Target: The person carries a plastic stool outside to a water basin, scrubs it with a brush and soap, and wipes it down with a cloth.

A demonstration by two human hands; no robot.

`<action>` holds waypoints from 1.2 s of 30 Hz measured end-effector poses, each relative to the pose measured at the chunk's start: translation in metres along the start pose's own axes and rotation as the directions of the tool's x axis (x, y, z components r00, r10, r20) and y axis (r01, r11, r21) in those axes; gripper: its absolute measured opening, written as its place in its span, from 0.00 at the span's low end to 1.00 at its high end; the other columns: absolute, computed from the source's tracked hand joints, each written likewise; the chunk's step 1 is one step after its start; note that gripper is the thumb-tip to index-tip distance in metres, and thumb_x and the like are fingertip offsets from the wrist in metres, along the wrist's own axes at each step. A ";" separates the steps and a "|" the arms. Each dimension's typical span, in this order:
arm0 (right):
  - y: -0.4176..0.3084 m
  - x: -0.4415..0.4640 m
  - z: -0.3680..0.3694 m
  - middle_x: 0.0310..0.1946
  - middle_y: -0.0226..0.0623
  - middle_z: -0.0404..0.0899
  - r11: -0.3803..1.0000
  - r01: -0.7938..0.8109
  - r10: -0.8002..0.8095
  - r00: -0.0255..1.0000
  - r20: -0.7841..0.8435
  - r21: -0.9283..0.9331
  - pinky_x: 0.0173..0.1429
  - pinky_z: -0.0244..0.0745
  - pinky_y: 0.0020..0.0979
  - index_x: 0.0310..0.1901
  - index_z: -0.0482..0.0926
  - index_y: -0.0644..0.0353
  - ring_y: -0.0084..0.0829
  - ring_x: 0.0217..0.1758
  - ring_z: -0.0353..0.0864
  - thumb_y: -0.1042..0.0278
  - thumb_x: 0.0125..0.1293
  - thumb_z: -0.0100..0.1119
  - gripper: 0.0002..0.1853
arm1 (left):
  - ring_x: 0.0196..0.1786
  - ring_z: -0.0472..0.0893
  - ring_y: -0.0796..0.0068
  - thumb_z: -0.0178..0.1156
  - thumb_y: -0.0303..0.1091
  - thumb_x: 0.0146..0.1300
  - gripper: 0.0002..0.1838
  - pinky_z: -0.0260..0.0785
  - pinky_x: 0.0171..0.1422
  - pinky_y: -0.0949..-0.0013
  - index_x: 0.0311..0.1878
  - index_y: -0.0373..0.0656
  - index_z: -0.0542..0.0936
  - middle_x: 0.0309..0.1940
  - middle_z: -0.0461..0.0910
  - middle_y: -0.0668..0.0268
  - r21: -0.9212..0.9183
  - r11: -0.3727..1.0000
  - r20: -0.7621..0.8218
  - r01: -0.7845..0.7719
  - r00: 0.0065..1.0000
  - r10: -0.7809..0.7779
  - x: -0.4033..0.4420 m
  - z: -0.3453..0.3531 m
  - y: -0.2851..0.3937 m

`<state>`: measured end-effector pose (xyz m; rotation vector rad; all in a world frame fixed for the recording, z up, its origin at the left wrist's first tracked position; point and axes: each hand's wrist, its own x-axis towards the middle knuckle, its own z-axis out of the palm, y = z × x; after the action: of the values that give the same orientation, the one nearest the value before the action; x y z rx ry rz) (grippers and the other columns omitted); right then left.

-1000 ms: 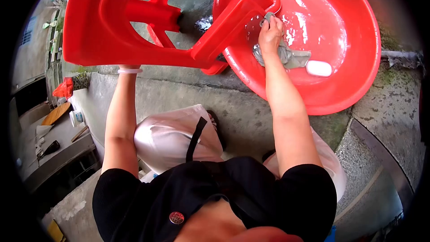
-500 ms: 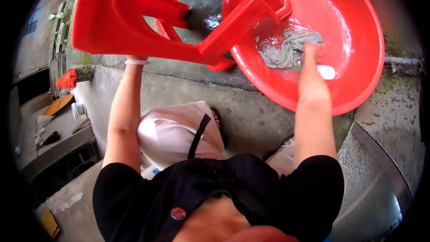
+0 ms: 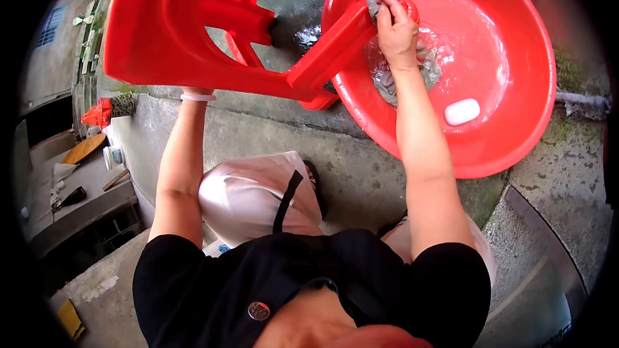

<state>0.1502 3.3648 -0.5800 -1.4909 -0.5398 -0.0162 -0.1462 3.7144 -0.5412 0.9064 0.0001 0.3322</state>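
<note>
A red plastic chair [image 3: 145, 38] is tilted over the ground, with one armrest reaching over a large red basin [image 3: 516, 148]. My left hand is mostly hidden behind the chair's lower edge; only the wrist with a pale bangle shows, so its fingers cannot be seen. With its fingers bent round the wet grey cloth [image 3: 429, 72], my right hand [image 3: 398, 33] presses part of it on the armrest's end. The rest of the cloth hangs into the shallow water. A white oval object [image 3: 462, 111] lies in the basin, nearer to me.
Wet concrete ground [image 3: 348, 167] runs under the chair and basin. At the left, a low ledge holds a round wooden board [image 3: 85, 149], a white tub [image 3: 113, 157] and a dark brush-like item. A red bag [image 3: 97, 114] lies beyond. A grey pipe is right of the basin.
My right hand has lifted from the basin's water and moved up and left to the armrest with the cloth. The white oval object has shifted slightly toward me. My left arm has barely moved.
</note>
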 end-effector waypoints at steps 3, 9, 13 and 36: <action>0.050 -0.010 -0.013 0.41 0.45 0.82 0.933 -0.061 0.059 0.998 -0.017 -0.355 0.53 0.73 0.41 0.49 0.77 0.58 0.46 0.49 0.79 0.60 0.64 0.50 0.16 | 0.65 0.67 0.61 0.48 0.47 0.68 0.24 0.60 0.69 0.57 0.63 0.44 0.67 0.63 0.67 0.61 0.232 0.971 -0.073 -0.058 0.994 0.077 -0.006 -0.001 0.000; 0.072 0.001 -0.001 0.36 0.47 0.81 0.956 -0.166 0.175 0.984 0.018 -0.243 0.52 0.73 0.40 0.45 0.77 0.57 0.47 0.43 0.79 0.72 0.55 0.52 0.14 | 0.65 0.67 0.61 0.48 0.46 0.69 0.26 0.61 0.68 0.58 0.65 0.43 0.64 0.64 0.67 0.61 0.936 0.352 -0.057 0.000 0.987 0.151 -0.021 -0.032 0.004; 0.036 0.012 0.008 0.36 0.46 0.80 0.997 -0.017 0.017 1.000 -0.004 -0.078 0.52 0.72 0.40 0.41 0.76 0.58 0.46 0.44 0.77 0.73 0.53 0.52 0.12 | 0.63 0.68 0.62 0.45 0.48 0.70 0.25 0.63 0.67 0.59 0.64 0.43 0.66 0.63 0.68 0.61 0.112 0.994 0.025 0.012 1.000 -0.015 0.007 0.029 0.002; 0.071 0.007 -0.062 0.31 0.34 0.78 0.422 -0.415 0.581 0.806 0.111 0.806 0.25 0.65 0.17 0.40 0.75 0.62 0.22 0.29 0.77 0.71 0.64 0.58 0.06 | 0.67 0.64 0.58 0.42 0.53 0.69 0.29 0.57 0.71 0.54 0.66 0.45 0.63 0.65 0.65 0.60 -0.182 0.982 -0.046 -0.051 0.998 0.043 0.004 0.031 -0.007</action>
<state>0.2003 3.3159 -0.6435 -0.6549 0.1183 0.5131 -0.1364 3.6879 -0.5269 0.7181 -0.0134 0.3887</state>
